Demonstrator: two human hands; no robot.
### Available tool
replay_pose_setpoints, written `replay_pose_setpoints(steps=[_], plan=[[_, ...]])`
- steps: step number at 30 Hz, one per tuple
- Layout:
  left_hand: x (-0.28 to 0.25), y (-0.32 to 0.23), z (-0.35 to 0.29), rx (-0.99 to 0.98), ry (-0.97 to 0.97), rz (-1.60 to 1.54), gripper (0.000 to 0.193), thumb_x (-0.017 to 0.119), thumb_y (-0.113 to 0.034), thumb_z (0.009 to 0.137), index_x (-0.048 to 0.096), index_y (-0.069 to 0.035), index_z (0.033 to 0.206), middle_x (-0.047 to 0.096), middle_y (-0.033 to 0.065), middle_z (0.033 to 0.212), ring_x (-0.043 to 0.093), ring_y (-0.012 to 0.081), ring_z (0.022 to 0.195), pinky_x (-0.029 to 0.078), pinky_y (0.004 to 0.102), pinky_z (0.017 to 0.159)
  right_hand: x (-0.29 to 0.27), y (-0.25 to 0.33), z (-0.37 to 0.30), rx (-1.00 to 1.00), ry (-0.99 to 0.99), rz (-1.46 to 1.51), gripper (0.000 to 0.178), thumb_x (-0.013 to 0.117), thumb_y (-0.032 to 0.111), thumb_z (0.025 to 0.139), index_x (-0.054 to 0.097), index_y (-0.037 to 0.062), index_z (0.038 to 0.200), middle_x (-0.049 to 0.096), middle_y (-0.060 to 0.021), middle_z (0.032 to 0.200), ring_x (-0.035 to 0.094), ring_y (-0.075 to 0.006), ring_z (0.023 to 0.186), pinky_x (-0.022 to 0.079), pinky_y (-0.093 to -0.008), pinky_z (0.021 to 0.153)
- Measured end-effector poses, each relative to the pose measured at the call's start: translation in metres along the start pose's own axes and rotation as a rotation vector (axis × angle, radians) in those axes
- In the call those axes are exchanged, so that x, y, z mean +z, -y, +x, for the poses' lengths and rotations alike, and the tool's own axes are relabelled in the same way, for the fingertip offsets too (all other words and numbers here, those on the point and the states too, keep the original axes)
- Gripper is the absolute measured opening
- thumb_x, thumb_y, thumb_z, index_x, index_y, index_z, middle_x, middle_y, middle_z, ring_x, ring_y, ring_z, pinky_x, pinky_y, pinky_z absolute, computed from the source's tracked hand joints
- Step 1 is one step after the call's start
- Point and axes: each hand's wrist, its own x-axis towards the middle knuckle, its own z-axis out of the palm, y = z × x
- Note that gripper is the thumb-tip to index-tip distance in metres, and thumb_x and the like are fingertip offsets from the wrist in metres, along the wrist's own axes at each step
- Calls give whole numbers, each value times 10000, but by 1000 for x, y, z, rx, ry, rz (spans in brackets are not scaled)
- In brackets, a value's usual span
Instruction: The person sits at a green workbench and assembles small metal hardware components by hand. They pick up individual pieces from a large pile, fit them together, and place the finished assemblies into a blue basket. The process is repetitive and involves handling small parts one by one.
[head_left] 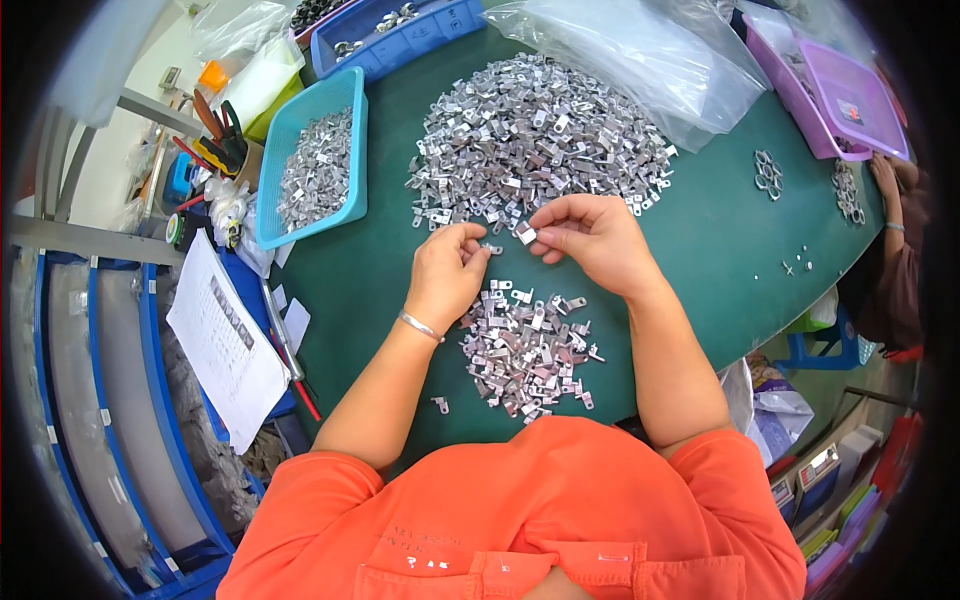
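My right hand (pixel 595 245) pinches a small bent metal bracket (pixel 525 233) between thumb and fingertips, at the front edge of a big heap of metal brackets (pixel 540 135). Close beside it, my left hand (pixel 447 272) is closed, with another small metal bracket (pixel 493 249) showing at its thumb and fingertips. A smaller pile of the same kind of brackets (pixel 525 350) lies nearer to me, below and between the hands. One stray bracket (pixel 440 404) rests on the green table left of that pile.
A turquoise basket (pixel 361 150) of metal parts stands left, a blue bin (pixel 400 45) behind it. Clear plastic bags (pixel 640 60) lie at the back. Purple baskets (pixel 800 110) and metal rings (pixel 768 175) are on the right, near another person's hand (pixel 886 180). Papers (pixel 225 340) lie left.
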Motion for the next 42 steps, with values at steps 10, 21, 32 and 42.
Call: replay_pose_setpoints(steps=[10, 21, 32, 42], plan=[[-8, -5, -20, -216, 63, -892, 164, 624, 65, 824, 589, 64, 984, 654, 127, 913, 667, 203, 854, 542, 277, 786, -2, 3, -9, -26, 463, -256, 114, 622, -34, 822, 682, -15, 917, 694, -62, 864, 652, -115, 800, 531, -252, 697], [-8, -17, -31, 319, -23, -598, 149, 646, 128, 761, 621, 42, 880, 569, 104, 1031, 632, 168, 915, 549, 260, 774, 18, -11, -5, -107, 166, 46, 134, 623, -38, 835, 623, -37, 969, 667, -84, 831, 644, -116, 740, 533, -234, 656], [-7, -11, -26, 210, 37, -853, 109, 621, 71, 834, 593, 33, 932, 607, 87, 944, 623, 128, 808, 522, 235, 691, 10, -2, -6, 7, 203, 232, 109, 614, -39, 831, 602, -59, 937, 668, -112, 821, 667, -156, 751, 554, -267, 670], [15, -16, 11, 282, 58, -19, 187, 730, -68, 742, 662, -48, 915, 572, 80, 895, 600, 217, 728, 500, 306, 657, -7, -5, 1, -18, -107, -73, 132, 601, 75, 864, 647, 6, 967, 671, -53, 788, 641, -94, 652, 486, -213, 522]])
